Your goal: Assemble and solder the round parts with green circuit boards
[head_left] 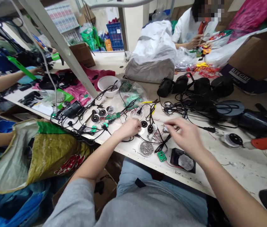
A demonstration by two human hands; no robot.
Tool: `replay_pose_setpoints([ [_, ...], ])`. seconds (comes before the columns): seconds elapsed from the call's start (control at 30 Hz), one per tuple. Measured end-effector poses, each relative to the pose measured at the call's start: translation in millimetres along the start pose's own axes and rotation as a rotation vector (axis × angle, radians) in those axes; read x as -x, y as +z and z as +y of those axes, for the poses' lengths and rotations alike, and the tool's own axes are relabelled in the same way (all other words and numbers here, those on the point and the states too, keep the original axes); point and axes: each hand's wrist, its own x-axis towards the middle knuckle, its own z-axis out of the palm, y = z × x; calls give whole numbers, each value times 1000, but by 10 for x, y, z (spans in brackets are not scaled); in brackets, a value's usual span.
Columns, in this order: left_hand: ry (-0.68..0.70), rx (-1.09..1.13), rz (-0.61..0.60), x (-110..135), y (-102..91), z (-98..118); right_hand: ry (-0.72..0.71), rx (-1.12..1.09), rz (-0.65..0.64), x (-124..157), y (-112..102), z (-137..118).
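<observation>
Legible lettering: the words "BLUE GIRL" in pale capitals, set slantwise on the dark blue lower side of the cardboard box (258, 60) at upper right. Illegible markings: large red characters on the yellow sack (53, 151) at left, distorted by folds; small print on the stacked white packs (61, 15) at upper left; a white label on the blue crate (113, 38), too small to decipher

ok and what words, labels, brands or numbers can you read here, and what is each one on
"BLUE GIRL": on the cardboard box at the right.
Red lettering on the yellow sack: too blurred to read.
White label on the blue crate: too small to read.
Print on the white stack, upper left: too small to read.
</observation>
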Motion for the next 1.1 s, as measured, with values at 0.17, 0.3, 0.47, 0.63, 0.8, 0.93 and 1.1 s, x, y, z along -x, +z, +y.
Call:
replay_pose_setpoints([
  [0.17, -163, -132, -9, -167, 32, 77, 140, 151, -439, -842, 688, -261],
  [0.3, -254, -130, -37, -241, 87, 82, 231, 235, -550, -1042, 891, -307],
  [0.47, -292, -108, -61, -245, 107, 71, 293, 268, -607, -1050, 898, -350],
  [0.63, -283, -92, -72, -238, 106, 70, 345, 286, -565, -1022, 870, -383],
  [0.8, -259, -79, -74, -252, 133, 33, 360, 256, -571, -1048, 875, -382],
  [0.93, -248, -76, -62, -249, 161, 10, 369, 234, -581, -1093, 922, -356],
  [1.1, -243, -76, -50, -240, 163, 11, 349, 232, -582, -1086, 949, -365],
])
